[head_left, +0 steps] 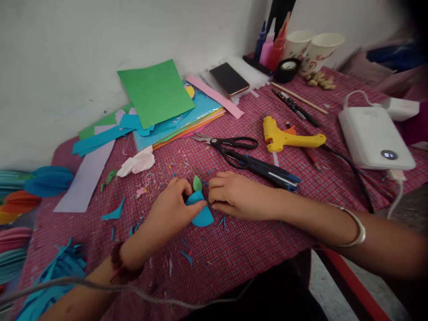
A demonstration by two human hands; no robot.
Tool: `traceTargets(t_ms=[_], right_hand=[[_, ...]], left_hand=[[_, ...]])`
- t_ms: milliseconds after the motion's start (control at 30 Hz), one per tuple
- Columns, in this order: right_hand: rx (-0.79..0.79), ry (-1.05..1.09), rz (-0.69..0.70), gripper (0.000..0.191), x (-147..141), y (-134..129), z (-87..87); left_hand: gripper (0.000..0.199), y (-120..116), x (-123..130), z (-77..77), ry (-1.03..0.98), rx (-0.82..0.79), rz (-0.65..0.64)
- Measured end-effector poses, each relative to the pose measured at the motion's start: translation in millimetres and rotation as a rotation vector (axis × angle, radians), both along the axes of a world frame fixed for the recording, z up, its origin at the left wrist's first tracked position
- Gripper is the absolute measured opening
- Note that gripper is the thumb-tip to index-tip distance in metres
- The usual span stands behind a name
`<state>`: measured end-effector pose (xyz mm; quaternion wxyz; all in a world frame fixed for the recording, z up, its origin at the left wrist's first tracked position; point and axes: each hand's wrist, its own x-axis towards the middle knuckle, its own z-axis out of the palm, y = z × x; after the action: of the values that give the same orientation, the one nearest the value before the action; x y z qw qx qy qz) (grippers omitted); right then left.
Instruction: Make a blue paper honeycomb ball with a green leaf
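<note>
A rounded blue paper piece (202,217) with a small green paper leaf (197,183) at its top lies low over the checked tablecloth. Closed on its left side is my left hand (177,200), the thumb lying across the blue paper. My right hand (230,194) is bent at the paper's right edge, fingertips pinched together. Something small and dark shows at those fingertips, too small to name. Black-handled scissors (239,142) and a dark blue stapler-like tool (267,169) lie just beyond my right hand. Blue paper scraps (115,211) are scattered around.
Green paper (157,93) lies on a stack of coloured sheets at the back. A yellow glue gun (287,137), a phone (229,79) and a white power bank (376,138) sit farther right. Paper cups (323,51) stand behind. A cable (143,294) crosses the front.
</note>
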<state>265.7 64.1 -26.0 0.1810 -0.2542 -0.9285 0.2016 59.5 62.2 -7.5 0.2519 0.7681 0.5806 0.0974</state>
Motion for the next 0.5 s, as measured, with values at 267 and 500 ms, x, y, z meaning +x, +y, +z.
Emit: traceTargets(t_ms=[267,500], right_hand=[[-0.001,0.034,-0.001,0.011,0.9,-2.5,-0.7],[-0.224,0.435,-0.042,0.024,-1.6,-11.0,14.3]], left_hand=[[0.021,-21.3,4.4,3.3,-0.548,-0.226,0.243],[0.022,-43.7,-4.8,9.0,-0.83,0.221,0.236]])
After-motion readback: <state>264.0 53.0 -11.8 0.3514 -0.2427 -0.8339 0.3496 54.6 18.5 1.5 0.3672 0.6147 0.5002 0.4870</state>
